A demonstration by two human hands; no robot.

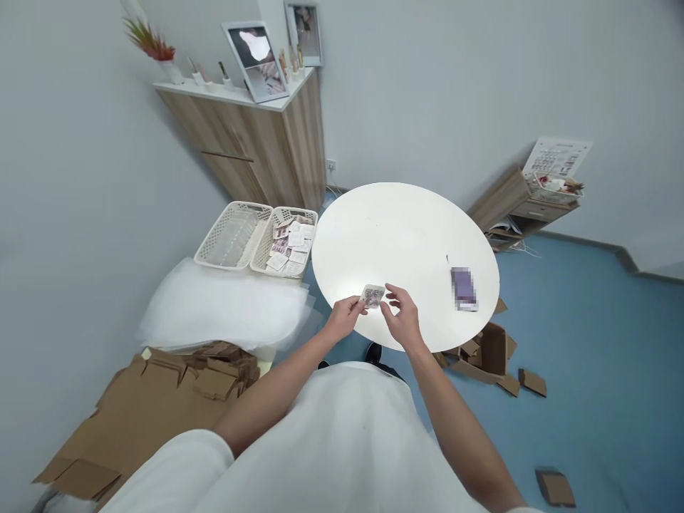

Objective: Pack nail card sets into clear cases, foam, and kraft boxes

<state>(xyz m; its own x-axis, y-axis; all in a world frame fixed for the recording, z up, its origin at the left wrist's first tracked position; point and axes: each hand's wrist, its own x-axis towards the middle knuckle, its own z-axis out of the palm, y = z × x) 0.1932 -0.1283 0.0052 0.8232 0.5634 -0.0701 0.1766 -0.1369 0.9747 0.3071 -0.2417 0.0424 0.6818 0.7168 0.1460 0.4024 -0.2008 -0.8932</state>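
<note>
My left hand (345, 317) grips the left edge of a small clear packet (372, 296) with a dark printed pattern, its exact kind too small to make out. The packet is held just over the near edge of a round white table (395, 221). On its right side is my right hand (400, 313), thumb and fingers apart in a loose curve. The fingertips come close to the packet's right edge; whether they touch it I cannot tell.
Left of the table, one white basket (201, 255) holds clear plastic pieces, and another basket (257, 267) holds small printed packets. Below are plastic sheets (224, 306) and flattened cardboard (160, 406). A pixelated purple item (464, 288) lies on the table. An open carton (491, 353) stands at right.
</note>
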